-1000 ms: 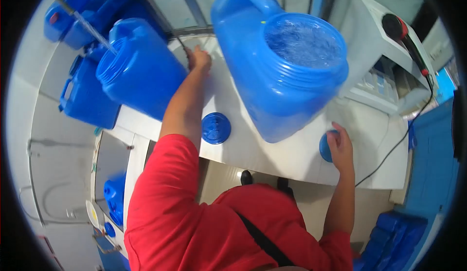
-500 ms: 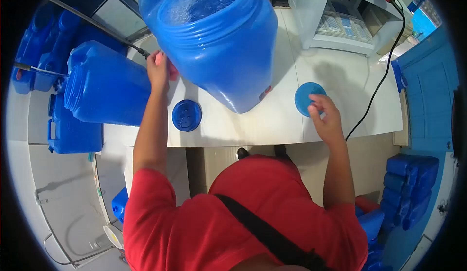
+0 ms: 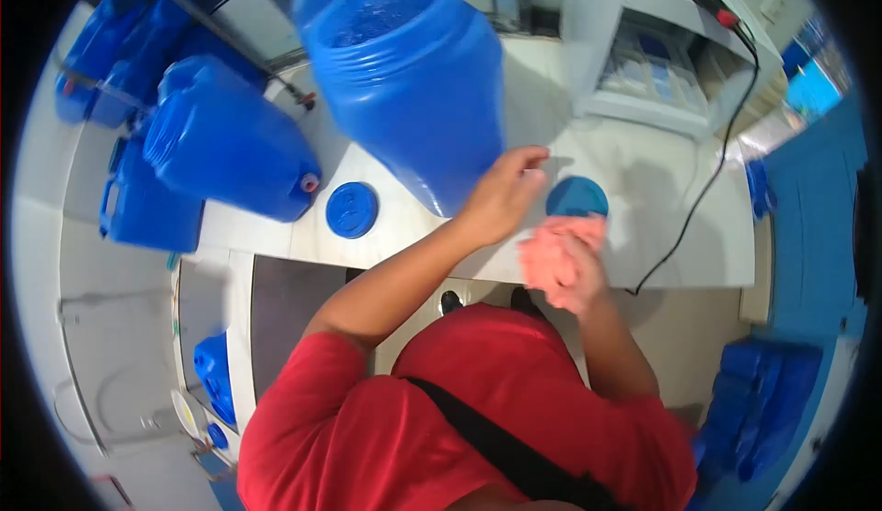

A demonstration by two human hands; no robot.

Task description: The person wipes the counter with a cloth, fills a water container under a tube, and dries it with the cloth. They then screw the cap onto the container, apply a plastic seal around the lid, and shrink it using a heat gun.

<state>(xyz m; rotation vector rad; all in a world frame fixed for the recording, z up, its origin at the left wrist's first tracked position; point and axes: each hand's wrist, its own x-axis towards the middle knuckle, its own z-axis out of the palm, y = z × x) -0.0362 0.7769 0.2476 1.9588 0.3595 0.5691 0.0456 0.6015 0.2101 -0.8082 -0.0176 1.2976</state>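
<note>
A large blue jug [image 3: 413, 98] with a wide open mouth stands on the white counter [image 3: 661, 217], with rippling water near its rim. My left hand [image 3: 505, 197] is beside the jug's lower right side, fingers apart and holding nothing. Bunched in my right hand [image 3: 581, 272] is a pink cloth [image 3: 556, 258], near the counter's front edge. Just beyond the cloth lies a teal-blue lid [image 3: 577, 197], its near edge partly covered. Left of the jug's base a darker blue lid [image 3: 352, 210] lies flat.
A second blue jug [image 3: 230, 139] leans at the left, with more blue containers [image 3: 152, 203] behind it. At the back right stands a light grey cabinet [image 3: 643, 52]; a black cable [image 3: 703, 194] hangs down across the counter. Stacked blue containers [image 3: 758, 401] are on the floor at right.
My left hand has moved right from between the jugs to the front of the large jug. The pink cloth, earlier by my left hand, is now in my right hand, which has left the teal-blue lid.
</note>
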